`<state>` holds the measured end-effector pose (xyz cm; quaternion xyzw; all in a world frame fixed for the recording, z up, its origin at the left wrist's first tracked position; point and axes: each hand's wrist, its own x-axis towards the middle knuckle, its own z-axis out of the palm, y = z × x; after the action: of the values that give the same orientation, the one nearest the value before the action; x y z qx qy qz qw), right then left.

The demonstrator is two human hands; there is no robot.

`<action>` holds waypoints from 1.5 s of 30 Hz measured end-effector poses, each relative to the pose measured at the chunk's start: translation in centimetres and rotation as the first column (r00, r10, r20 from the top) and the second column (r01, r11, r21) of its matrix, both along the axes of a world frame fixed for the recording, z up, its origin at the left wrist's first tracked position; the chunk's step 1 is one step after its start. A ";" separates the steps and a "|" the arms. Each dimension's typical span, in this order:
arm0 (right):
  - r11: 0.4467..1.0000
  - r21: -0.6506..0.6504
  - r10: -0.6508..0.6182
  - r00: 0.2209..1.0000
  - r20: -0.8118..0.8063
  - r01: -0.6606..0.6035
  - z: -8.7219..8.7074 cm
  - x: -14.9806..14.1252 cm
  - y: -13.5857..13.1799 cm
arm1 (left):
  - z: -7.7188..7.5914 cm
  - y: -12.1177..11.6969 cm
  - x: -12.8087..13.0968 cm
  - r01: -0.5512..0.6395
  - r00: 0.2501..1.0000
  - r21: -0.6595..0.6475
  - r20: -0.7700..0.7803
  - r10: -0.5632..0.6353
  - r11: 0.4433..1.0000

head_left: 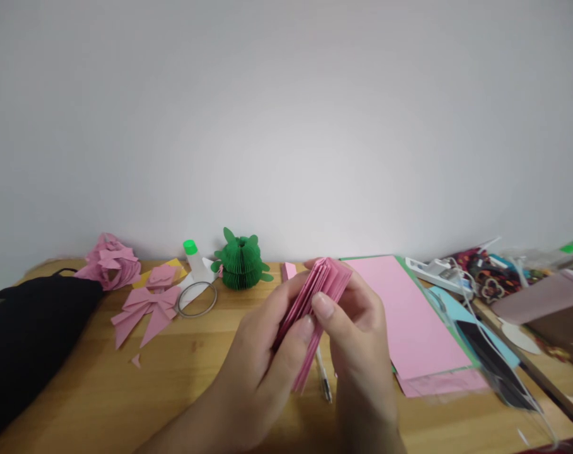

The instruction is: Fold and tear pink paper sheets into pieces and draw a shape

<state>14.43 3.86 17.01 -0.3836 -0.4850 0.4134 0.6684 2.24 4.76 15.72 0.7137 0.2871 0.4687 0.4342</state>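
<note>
A thick, narrow bundle of pleated pink paper [331, 280] is held upright and tilted over the table, its folded edges fanned slightly at the top. My left hand [267, 366] grips it from the left, thumb pressed on the front pleats. From the right, my right hand [360, 334] holds it too, with the thumb lying on the front near the left thumb. Most of the other fingers are hidden behind the paper. Beneath the hands, a pen [324, 378] lies partly covered on the table.
Left of the hands are a green pleated paper ball [242, 261], a metal ring [197, 299], a glue bottle [196, 261], a pink paper bow [149, 306], crumpled pink paper [109, 261] and a black bag [40, 340]. Pink sheets [419, 321] and a power strip [433, 274] lie right.
</note>
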 end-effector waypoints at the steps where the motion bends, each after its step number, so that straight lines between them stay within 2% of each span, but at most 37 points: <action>1: 1.000 0.000 0.002 1.000 0.001 -0.002 0.0 0.0 0.0 | 0.0 0.0 0.0 -0.001 1.000 0.007 0.003 0.001 1.000; 14: 0.999 0.017 -0.035 0.999 0.028 0.035 -0.1 0.1 0.1 | 0.5 0.0 0.0 0.045 0.998 -0.025 0.033 -0.045 0.999; 30: 0.999 0.013 -0.043 0.998 0.039 0.042 -0.1 0.0 0.0 | 0.2 0.0 0.1 0.003 1.000 0.000 0.009 -0.003 1.000; 45: 0.996 0.008 -0.087 0.995 0.048 0.086 0.3 -0.2 0.0 | 0.4 0.0 0.2 0.030 0.999 -0.033 0.033 -0.029 0.999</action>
<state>14.22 3.89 17.30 -0.4121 -0.4852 0.3732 0.6749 2.40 4.72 16.13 0.7028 0.2774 0.4689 0.4573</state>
